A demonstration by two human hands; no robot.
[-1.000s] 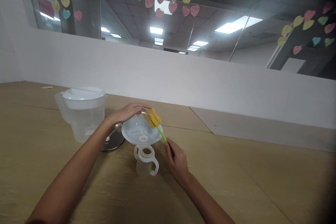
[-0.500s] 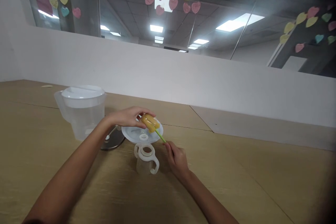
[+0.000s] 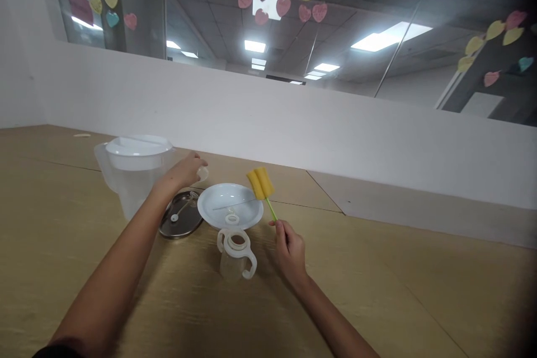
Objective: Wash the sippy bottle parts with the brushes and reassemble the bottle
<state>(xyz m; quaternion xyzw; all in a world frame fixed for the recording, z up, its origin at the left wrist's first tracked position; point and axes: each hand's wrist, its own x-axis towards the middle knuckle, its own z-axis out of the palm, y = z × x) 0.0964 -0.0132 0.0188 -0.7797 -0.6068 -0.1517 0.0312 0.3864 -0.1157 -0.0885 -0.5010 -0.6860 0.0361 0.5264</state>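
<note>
My right hand is closed around the thin green handle of a sponge brush, whose yellow head points up, bare, beside the white bowl. My left hand is over the far side of the metal tray, its fingers closed on a small clear cap. In the white bowl lie a thin stick and a small white ring. Nearest me stands a clear baby bottle with two white handles, its mouth uncovered.
A clear pitcher with a white lid stands at the left. On the metal tray lies a straw with a white weighted end. Behind the wooden table rises a white wall with a window above.
My left hand has moved left with the clear cap, away from the sponge, which was inside or behind it. The brush has tilted more upright and shifted slightly right.
</note>
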